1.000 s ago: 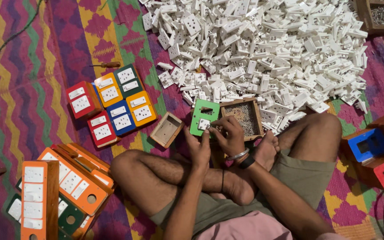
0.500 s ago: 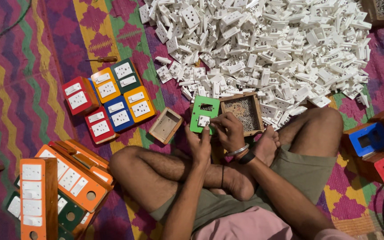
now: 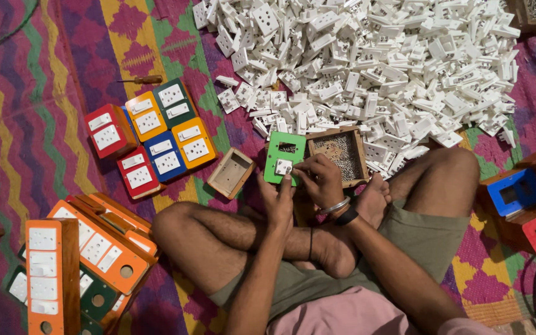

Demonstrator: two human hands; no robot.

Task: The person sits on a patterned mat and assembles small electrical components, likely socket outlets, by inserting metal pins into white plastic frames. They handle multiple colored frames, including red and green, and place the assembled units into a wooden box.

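Note:
I sit cross-legged on a patterned mat. My left hand [image 3: 278, 200] holds the lower edge of a green switch-board plate [image 3: 285, 156] with a white socket piece [image 3: 283, 166] set in it. My right hand [image 3: 319, 180] pinches at the plate's right side beside that white piece, wearing a bangle and a dark wristband. Just behind the right hand lies a small wooden box of tiny screws [image 3: 339, 154]. An empty wooden box [image 3: 231, 172] rests to the left of the plate.
A big heap of white socket and switch parts [image 3: 367, 68] covers the far mat. Finished red, orange, blue and green boards [image 3: 150, 133] lie at left, stacked orange boards [image 3: 75, 260] near left, blue and red boxes [image 3: 522, 205] at right, a screwdriver [image 3: 141, 79] far left.
The hands stay on the green plate; my right hand's fingers have shifted slightly at the white piece. The camera view has drifted a little.

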